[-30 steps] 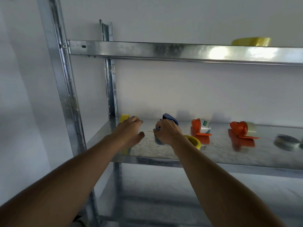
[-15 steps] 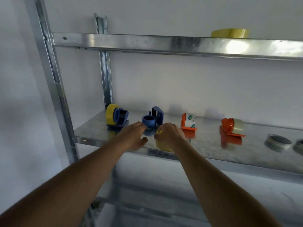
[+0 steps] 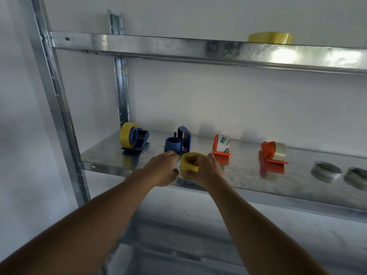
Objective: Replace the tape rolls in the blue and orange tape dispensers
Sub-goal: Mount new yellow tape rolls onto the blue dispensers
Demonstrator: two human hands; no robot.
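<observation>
My right hand (image 3: pixel 206 169) grips a yellow tape roll (image 3: pixel 190 163) at the shelf's front edge, thumb below and fingers curled into its core. Just left of the roll my left hand (image 3: pixel 161 171) hovers with loosely bent fingers and holds nothing. Behind the hands stands an empty blue dispenser (image 3: pixel 178 144) with its bare blue spool showing. At the far left a second blue dispenser (image 3: pixel 133 138) carries a yellow roll. Two orange dispensers stand to the right, one (image 3: pixel 221 146) with a white printed roll, the other (image 3: pixel 273 152) with a clear roll.
Everything sits on a galvanised metal shelf (image 3: pixel 248 175) against a white wall. Two grey metallic tape rolls (image 3: pixel 325 171) lie at the right end. Another yellow roll (image 3: pixel 270 37) rests on the upper shelf. Steel uprights (image 3: pixel 57 108) stand at the left.
The blue dispenser was let go and now stands empty on the shelf. My right hand has pulled the yellow roll off toward the front edge. The view shifted, so the left dispenser shows.
</observation>
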